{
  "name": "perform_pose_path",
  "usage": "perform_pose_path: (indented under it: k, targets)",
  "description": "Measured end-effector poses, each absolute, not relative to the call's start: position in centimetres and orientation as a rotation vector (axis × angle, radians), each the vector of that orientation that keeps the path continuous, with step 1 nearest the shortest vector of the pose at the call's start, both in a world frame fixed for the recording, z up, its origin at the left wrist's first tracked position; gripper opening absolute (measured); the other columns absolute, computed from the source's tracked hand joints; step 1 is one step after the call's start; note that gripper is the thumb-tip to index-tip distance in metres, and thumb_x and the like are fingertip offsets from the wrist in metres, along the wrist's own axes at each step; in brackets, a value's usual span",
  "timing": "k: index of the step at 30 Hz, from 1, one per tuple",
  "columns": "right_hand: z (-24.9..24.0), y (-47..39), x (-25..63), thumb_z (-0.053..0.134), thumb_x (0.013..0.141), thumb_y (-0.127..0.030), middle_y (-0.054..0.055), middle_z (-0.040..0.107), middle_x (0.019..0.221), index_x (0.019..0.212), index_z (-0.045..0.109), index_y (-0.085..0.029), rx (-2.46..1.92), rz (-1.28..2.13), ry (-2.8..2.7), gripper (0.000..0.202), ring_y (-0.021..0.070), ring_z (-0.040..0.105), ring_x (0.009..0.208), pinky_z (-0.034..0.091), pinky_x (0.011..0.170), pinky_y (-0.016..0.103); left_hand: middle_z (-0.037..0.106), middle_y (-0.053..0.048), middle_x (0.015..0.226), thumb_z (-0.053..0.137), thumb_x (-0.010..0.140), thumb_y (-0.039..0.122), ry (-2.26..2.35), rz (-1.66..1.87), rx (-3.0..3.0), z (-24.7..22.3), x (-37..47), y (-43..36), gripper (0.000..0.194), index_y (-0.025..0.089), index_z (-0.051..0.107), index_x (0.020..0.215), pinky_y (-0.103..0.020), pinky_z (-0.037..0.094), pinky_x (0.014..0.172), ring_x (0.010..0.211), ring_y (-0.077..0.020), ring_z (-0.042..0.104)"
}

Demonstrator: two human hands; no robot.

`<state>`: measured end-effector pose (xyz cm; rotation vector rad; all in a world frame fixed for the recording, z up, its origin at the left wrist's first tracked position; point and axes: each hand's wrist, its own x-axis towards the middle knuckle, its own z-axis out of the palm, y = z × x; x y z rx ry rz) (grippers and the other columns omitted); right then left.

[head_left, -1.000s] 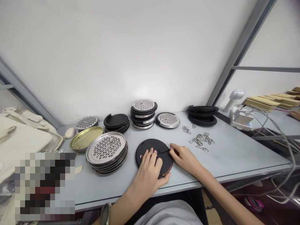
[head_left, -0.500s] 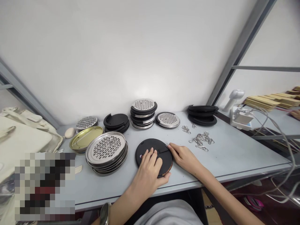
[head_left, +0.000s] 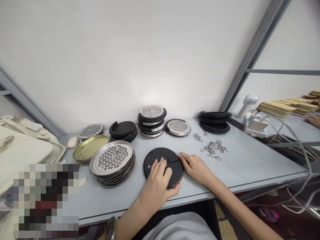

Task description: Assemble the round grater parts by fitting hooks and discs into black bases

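A black round grater holder [head_left: 160, 154] lies flat on the table in front of me, a seam running across its right part. My left hand [head_left: 159, 176] is pressed over it, fingertips on its top face and thumb at the near right edge, gripping it. At its right rim, my right hand [head_left: 193, 166] pinches a small metal wire hook [head_left: 177, 155], mostly hidden by the fingers. More wire hooks [head_left: 214, 146] lie in a loose pile to the right. Left of my hands stands a stack of round metal graters [head_left: 112, 158].
Gold-coloured round lids [head_left: 90, 148] are stacked at the left. Along the wall stand black holders [head_left: 123, 130], a stack of holders with graters [head_left: 152, 111], a single grater in a holder [head_left: 178, 127] and more black holders [head_left: 214, 126]. Cables [head_left: 297, 140] hang at the right.
The view has shifted very slightly. Both hands keep their places on the black holder, and the right fingers stay at its rim with the wire hook.
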<state>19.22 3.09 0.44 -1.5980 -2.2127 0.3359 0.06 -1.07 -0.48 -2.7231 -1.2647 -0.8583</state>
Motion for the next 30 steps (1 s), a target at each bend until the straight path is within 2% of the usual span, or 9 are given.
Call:
perform_pose_path:
  k: [9, 16, 26, 30]
  targets:
    - [0.28, 3.02, 19.23, 0.026, 0.098, -0.031, 0.002, 0.064, 0.066, 0.076, 0.051, -0.021, -1.606, 0.358, -2.18, 0.035, 0.018, 0.062, 0.061, 0.033, 0.058, 0.025, 0.051, -0.018, 0.121, 0.067, 0.075, 0.029, -1.275, -0.843, -2.677, -0.53, 0.05, -1.13, 0.027, 0.015, 0.053, 0.093, -0.051, 0.042, 0.1, 0.116, -0.0325, 0.051]
    - [0.43, 2.94, 19.19, 0.026, 0.098, -0.031, 0.003, 0.065, 0.068, 0.079, 0.053, -0.021, -1.6, 0.371, -2.177, 0.035, 0.0184, 0.062, 0.062, 0.034, 0.059, 0.026, 0.057, -0.014, 0.121, 0.065, 0.078, 0.029, -1.223, -0.855, -2.719, -0.36, 0.04, -1.04, 0.027, 0.016, 0.053, 0.098, -0.051, 0.039, 0.103, 0.12, -0.0313, 0.049]
    - [0.55, 2.92, 19.21, 0.027, 0.098, -0.029, 0.004, 0.065, 0.066, 0.078, 0.054, -0.02, -1.622, 0.342, -2.202, 0.035, 0.0188, 0.062, 0.062, 0.032, 0.057, 0.026, 0.057, -0.012, 0.121, 0.065, 0.077, 0.028, -1.268, -0.869, -2.735, -0.54, 0.06, -1.04, 0.026, 0.016, 0.054, 0.097, -0.051, 0.038, 0.104, 0.12, -0.0311, 0.049]
    - [0.59, 2.96, 19.12, 0.027, 0.098, -0.029, 0.004, 0.065, 0.065, 0.077, 0.054, -0.02, -1.625, 0.333, -2.201, 0.036, 0.0182, 0.062, 0.061, 0.032, 0.057, 0.025, 0.053, -0.011, 0.129, 0.064, 0.077, 0.026, -1.271, -0.851, -2.762, -0.31, 0.02, -1.03, 0.023, 0.017, 0.053, 0.095, -0.052, 0.037, 0.104, 0.122, -0.032, 0.047]
